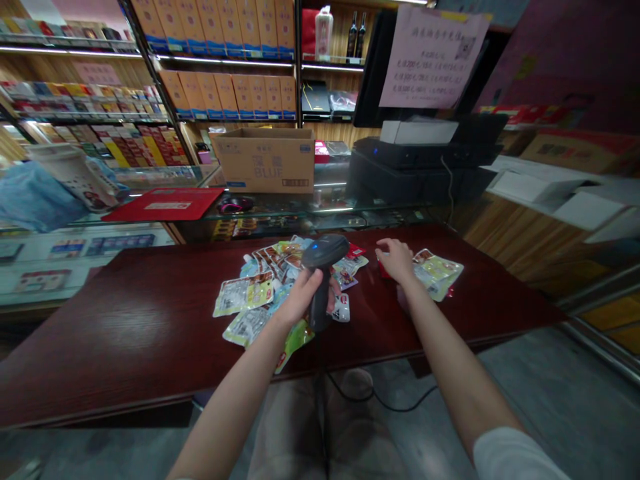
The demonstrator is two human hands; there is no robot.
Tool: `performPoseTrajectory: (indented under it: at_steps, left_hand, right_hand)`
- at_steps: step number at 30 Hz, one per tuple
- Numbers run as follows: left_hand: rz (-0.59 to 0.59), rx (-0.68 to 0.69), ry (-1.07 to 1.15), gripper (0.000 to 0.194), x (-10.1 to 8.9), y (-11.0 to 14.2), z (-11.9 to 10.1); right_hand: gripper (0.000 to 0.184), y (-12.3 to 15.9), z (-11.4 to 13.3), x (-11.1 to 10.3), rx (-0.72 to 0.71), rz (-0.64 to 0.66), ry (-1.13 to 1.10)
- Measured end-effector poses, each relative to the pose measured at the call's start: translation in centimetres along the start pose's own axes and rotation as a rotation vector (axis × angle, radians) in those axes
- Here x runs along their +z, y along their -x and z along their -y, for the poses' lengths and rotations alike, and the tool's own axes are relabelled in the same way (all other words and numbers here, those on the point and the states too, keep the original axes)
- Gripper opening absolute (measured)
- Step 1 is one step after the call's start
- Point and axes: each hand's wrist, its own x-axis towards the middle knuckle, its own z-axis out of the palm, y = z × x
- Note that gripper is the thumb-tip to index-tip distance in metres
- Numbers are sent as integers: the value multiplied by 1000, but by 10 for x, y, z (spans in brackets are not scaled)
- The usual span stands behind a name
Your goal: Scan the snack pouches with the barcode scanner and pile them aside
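Note:
My left hand (306, 293) is wrapped around the handle of a dark grey barcode scanner (325, 250), which shows a small blue light on top. Under and around the scanner lies a loose heap of shiny snack packets (245, 293), mostly green, white and brown. To the right, my right hand (397, 260) is low over the table with bent fingers closed on a red packet (384, 270), mostly hidden beneath it. Just right of that hand, a smaller group of green-and-white packets (437, 273) lies on the dark red wooden table (150, 320).
Beyond the table is a glass counter (285, 210) bearing an open cardboard box (265, 163), a red folder (165, 203), a mouse (236, 203) and a paper cup (75, 177). A monitor (373, 73) stands at back right. The black cable (400, 409) hangs below the table edge.

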Motion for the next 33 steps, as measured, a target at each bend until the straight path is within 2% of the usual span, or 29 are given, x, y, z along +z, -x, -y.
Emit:
performPoseTrajectory:
  at_steps: [4, 7, 10, 16, 21, 27, 30, 33]
  left_hand:
    - [-13, 10, 6, 83, 0, 0, 0]
    - [-8, 7, 1, 81, 0, 0, 1]
    - [-6, 6, 3, 80, 0, 0, 1]
    - [0, -1, 35, 80, 0, 0, 1]
    - [1, -3, 60, 80, 1, 0, 1]
    - [25, -26, 15, 75, 2, 0, -1]
    - [38, -45, -21, 71, 4, 0, 0]
    - [74, -87, -70, 69, 4, 1, 4]
  right_hand:
    - [44, -26, 30, 19, 110, 189, -17]
    - [50, -37, 35, 30, 158, 272, -41]
    - [45, -41, 29, 41, 149, 283, -111]
    - [23, -43, 12, 56, 194, 252, -547]
    - [19, -40, 5, 46, 182, 235, -743]
    - [35, -20, -8, 22, 282, 94, -1239]
    - [45, -5, -11, 16, 275, 36, -1333]
    - [47, 5, -9, 11, 233, -16, -1363]
